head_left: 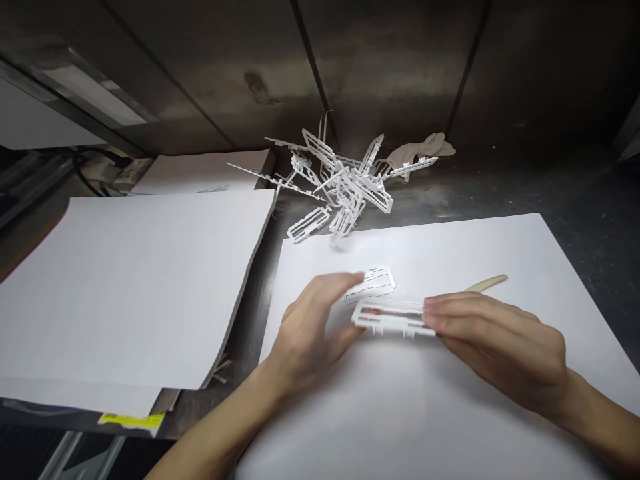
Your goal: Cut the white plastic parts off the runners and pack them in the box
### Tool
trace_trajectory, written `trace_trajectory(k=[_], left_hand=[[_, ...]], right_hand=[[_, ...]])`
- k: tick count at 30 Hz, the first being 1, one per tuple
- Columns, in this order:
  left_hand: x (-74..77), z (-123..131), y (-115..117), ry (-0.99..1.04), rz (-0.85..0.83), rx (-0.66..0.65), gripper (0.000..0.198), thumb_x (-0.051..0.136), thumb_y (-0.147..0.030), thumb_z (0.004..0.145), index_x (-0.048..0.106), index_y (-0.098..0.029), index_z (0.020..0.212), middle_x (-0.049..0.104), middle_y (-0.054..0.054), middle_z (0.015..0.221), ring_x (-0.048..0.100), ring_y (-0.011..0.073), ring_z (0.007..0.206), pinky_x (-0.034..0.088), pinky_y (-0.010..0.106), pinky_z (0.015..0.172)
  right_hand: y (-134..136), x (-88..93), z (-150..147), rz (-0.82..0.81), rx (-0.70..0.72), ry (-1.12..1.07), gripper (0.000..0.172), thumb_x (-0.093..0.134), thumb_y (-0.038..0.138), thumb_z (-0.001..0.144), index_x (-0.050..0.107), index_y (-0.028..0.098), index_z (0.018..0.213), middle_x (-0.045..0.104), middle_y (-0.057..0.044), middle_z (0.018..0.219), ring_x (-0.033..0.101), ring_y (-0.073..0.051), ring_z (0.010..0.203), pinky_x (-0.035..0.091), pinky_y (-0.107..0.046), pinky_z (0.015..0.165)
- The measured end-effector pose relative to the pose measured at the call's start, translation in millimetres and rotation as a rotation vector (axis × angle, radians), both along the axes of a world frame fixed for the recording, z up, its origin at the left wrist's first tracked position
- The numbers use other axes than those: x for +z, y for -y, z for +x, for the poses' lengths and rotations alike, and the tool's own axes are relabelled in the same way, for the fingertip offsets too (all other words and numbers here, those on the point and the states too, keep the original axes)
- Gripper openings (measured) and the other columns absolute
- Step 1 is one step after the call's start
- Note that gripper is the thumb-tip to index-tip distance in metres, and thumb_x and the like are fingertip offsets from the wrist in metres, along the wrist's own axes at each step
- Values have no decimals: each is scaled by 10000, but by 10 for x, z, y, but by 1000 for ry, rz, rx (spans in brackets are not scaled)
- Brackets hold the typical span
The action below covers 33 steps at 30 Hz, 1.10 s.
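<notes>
A thin white plastic frame (pixel 395 319) with small pegs along its lower edge is raised over the paper, its right end pinched by my right hand (pixel 505 343). At the frame's other end my left hand (pixel 310 327) is open, thumb and forefinger apart, the thumb tip partly behind the frame. Just beyond, a second white plastic frame (pixel 383 283) lies flat on the white paper sheet (pixel 400 413), below the left forefinger. A slim beige stick (pixel 489 283) sticks out behind the right hand; whether it lies on the paper or is held, I cannot tell.
A tangled heap of white plastic frames (pixel 350 183) lies on the dark metal bench (pixel 460 193), with a pale crumpled glove or cloth (pixel 423 150) behind it. To the left are a thick paper stack (pixel 135 287) and a yellow label (pixel 133 421). A metal wall (pixel 390 67) closes off the back.
</notes>
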<state>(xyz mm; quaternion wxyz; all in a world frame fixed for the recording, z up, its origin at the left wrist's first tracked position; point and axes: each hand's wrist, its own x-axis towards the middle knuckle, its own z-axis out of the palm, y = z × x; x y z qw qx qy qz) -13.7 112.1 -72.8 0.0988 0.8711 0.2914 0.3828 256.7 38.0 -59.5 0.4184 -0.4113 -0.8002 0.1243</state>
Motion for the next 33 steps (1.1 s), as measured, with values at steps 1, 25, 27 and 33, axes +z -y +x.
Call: trace_trajectory(k=[1, 25, 27, 33], left_hand=[[-12, -24, -29, -92, -53, 70, 692, 811, -211, 877, 478, -120, 1476, 680, 180, 1307, 655, 276, 1231, 578, 402, 1053], [-98, -126, -190, -383, -345, 132, 369, 514, -302, 1052, 507, -192, 1404, 472, 196, 1524, 421, 356, 1461, 460, 591, 1161], [-63, -145, -199, -353, -399, 125, 276, 558, -284, 1027, 545, -198, 1290, 527, 172, 1439, 467, 339, 1398, 484, 573, 1131], [-7, -197, -254, -301, -565, 165, 401, 752, -279, 898, 560, -187, 1238, 622, 105, 1163, 563, 312, 1162, 531, 515, 1005]], right_hand=[[-4, 31, 7, -51, -64, -8, 331, 717, 23, 904, 698, 218, 1171, 781, -23, 1059, 756, -180, 987, 644, -296, 871], [-107, 101, 114, -928, -225, -294, 367, 798, 533, 867, 732, 230, 1063, 747, -47, 886, 710, -183, 758, 590, -244, 654], [-109, 106, 127, -898, -238, -271, 349, 788, 530, 877, 733, 233, 1053, 739, -40, 863, 696, -175, 730, 570, -235, 614], [-98, 147, 89, -869, -281, -260, 328, 755, 531, 907, 735, 237, 1050, 729, -45, 893, 678, -175, 728, 547, -237, 576]])
